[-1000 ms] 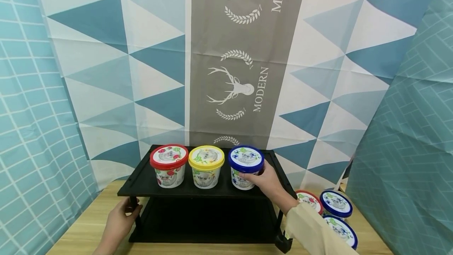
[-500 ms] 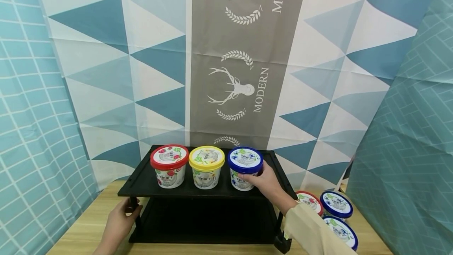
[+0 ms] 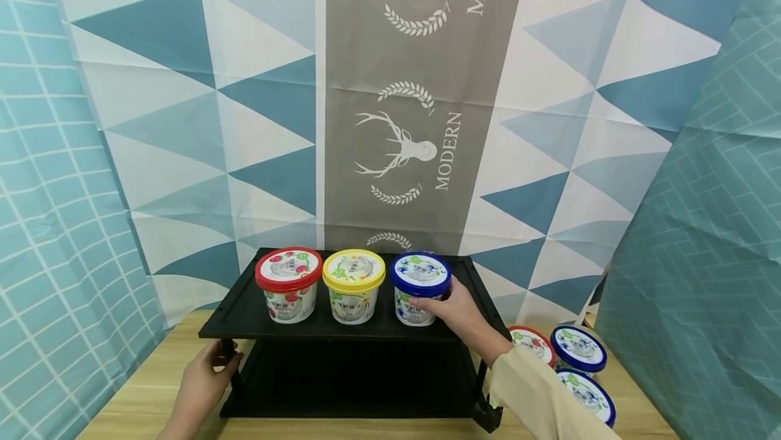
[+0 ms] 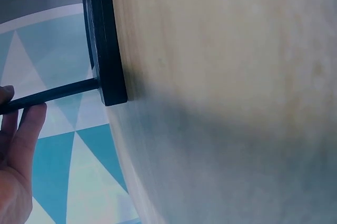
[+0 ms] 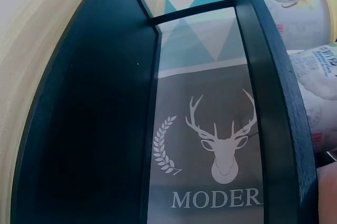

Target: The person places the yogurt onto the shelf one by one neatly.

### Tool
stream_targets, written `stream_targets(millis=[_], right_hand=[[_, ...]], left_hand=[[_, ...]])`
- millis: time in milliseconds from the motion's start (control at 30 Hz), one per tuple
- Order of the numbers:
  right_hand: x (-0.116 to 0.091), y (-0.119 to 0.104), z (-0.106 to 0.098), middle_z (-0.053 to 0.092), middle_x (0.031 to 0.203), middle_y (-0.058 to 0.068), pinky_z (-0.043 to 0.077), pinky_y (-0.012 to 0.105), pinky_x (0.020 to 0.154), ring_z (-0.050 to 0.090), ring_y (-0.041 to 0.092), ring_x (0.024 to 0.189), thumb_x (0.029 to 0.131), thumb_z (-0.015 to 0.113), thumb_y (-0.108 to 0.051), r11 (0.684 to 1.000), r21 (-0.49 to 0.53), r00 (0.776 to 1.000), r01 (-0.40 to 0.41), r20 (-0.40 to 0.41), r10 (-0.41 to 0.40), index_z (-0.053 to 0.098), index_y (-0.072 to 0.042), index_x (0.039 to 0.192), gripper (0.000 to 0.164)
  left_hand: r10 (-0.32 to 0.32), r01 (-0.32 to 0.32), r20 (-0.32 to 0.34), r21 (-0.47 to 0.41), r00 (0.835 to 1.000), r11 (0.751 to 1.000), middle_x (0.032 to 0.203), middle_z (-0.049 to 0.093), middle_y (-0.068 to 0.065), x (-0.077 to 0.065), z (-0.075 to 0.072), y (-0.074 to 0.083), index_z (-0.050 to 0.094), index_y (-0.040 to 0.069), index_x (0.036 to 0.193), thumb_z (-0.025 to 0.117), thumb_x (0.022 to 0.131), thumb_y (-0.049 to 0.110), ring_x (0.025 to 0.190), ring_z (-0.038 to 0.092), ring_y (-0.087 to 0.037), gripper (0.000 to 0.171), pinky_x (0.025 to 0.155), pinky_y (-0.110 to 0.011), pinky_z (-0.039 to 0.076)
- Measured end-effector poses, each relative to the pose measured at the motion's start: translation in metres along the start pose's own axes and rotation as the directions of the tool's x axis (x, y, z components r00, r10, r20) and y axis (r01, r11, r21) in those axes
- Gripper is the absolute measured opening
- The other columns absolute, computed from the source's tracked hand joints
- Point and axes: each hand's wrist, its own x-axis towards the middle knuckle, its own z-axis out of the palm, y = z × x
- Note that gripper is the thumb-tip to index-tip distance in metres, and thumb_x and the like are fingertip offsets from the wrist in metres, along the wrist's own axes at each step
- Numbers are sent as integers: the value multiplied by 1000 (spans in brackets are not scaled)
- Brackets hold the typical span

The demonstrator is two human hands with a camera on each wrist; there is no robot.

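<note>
My right hand (image 3: 460, 311) grips a tub with a blue lid (image 3: 421, 274), upright at the right of a black two-tier rack's upper shelf (image 3: 238, 321). To its left on this shelf stand a yellow-lidded tub (image 3: 354, 287) and a red-lidded tub (image 3: 289, 284), slightly apart from each other. My left hand (image 3: 203, 379) holds the rack's left front post (image 4: 58, 92) between thumb and fingers, as the left wrist view shows. In the right wrist view only a piece of the right hand (image 5: 327, 192) appears at the lower right edge.
Right of the rack, on the wooden table (image 3: 140, 392), stand a red-lidded tub (image 3: 532, 345) and two blue-lidded tubs, a rear one (image 3: 578, 348) and a front one (image 3: 586, 396). The sleeve partly covers them. Patterned cloth (image 3: 268, 121) hangs behind.
The blue-lidded tub in my right hand has shifted very slightly left, toward the yellow-lidded tub. My left hand stays on the post. The head view has tilted a little.
</note>
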Motion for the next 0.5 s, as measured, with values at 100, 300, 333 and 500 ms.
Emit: stream_targets(millis=[100,300,333,500], right_hand=[[1,0,-1,48,127,6,39,53,95,47,28,116,67,74,-39,1000,4,1000,-26,10,26,36,-18,129,76],[2,-2,-2,48,127,6,38,54,96,46,29,117,66,74,-42,998,-17,998,-61,11,61,36,-18,129,77],[2,-2,-3,48,127,6,38,54,96,46,29,117,66,73,-43,998,-22,998,-64,10,64,36,-18,129,78],[0,-2,-4,49,126,6,39,53,95,48,28,116,65,74,-45,997,-35,997,-71,19,72,37,-18,128,78]], left_hand=[[15,-15,-12,6,1000,1000,92,59,-16,0,0,0,55,2,98,60,81,9,81,61,-31,19,62,-35,53],[44,-44,-25,15,999,999,91,60,-15,1,0,1,55,2,97,60,81,8,80,61,-30,18,63,-35,53],[48,-48,-28,15,998,999,91,60,-15,1,0,0,55,2,97,60,80,7,80,61,-30,18,63,-35,53],[49,-49,-30,19,998,999,89,60,-15,0,0,0,56,2,95,60,80,7,79,61,-30,17,62,-35,53]])
